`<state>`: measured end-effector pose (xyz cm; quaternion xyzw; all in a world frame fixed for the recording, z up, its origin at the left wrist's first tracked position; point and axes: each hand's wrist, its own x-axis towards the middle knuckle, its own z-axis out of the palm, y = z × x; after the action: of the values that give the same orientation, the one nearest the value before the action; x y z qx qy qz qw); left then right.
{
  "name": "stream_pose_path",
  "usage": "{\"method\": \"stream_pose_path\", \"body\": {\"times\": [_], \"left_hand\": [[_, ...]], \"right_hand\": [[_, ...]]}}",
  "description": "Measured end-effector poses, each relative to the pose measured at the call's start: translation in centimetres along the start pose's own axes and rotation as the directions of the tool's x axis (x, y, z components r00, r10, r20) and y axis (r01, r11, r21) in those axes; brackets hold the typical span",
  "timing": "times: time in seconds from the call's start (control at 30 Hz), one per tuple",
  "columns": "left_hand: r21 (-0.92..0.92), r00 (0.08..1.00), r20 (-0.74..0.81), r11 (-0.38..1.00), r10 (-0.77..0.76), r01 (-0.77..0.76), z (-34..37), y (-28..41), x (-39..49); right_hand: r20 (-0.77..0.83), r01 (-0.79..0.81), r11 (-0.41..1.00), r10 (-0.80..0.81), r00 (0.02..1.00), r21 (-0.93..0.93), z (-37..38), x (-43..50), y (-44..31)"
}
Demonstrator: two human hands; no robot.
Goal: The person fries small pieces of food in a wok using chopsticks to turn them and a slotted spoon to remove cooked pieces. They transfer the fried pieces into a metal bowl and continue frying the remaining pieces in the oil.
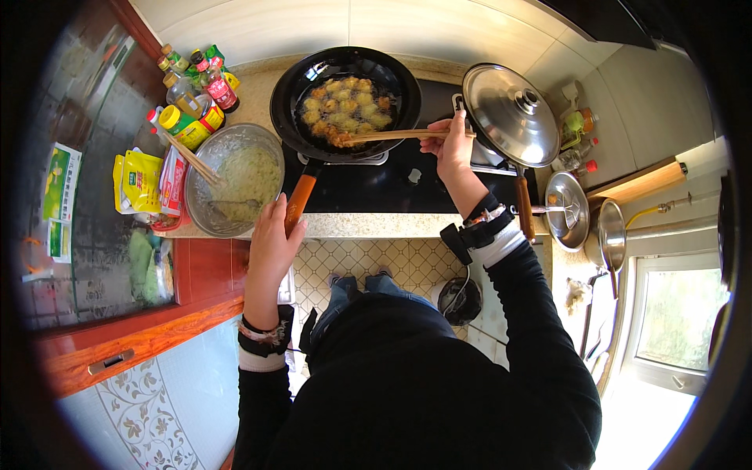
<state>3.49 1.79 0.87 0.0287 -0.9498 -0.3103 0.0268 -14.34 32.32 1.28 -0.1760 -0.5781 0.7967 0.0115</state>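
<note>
My right hand holds a pair of wooden chopsticks low over the black wok. Their tips touch a browned piece at the near side of several frying balls in bubbling oil. The end of the wok's orange-brown wooden handle lies between the thumb and fingers of my left hand. Those fingers are extended beside the rim of a metal bowl; whether they grip the handle is unclear. The bowl holds pale batter, a spoon and another bundle of chopsticks.
Bottles and seasoning packets crowd the left counter. A lidded pan occupies the right side of the black cooktop. Beyond it are a metal basin with a wire skimmer and a pot. A bin stands on the floor.
</note>
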Motion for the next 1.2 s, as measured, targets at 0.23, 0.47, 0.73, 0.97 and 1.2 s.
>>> {"method": "stream_pose_path", "body": {"times": [0.23,0.47,0.73,0.97,1.2], "left_hand": [[0.014,0.997,-0.053,0.999,0.051,-0.051,0.6,0.5,0.2],[0.046,0.988,-0.113,0.994,0.106,-0.102,0.8,2.0,0.7],[0.046,0.966,-0.145,0.977,0.214,-0.209,1.6,4.0,1.0],[0.023,0.949,-0.042,0.950,0.313,-0.312,3.1,8.0,2.2],[-0.038,0.910,0.066,0.912,0.410,-0.408,6.8,11.9,3.0]], "right_hand": [[-0.073,-0.108,0.987,0.118,0.990,0.122,-2.0,0.5,0.9],[-0.110,-0.120,0.977,0.141,0.984,0.176,-2.9,0.4,1.0],[-0.095,-0.042,0.903,0.092,0.991,0.428,-6.3,-0.1,-3.0],[-0.468,0.453,0.767,-0.227,0.854,0.454,-22.0,-3.4,-11.0],[-0.869,0.528,0.849,-0.237,0.434,0.033,-37.7,-7.8,-10.1]]}}
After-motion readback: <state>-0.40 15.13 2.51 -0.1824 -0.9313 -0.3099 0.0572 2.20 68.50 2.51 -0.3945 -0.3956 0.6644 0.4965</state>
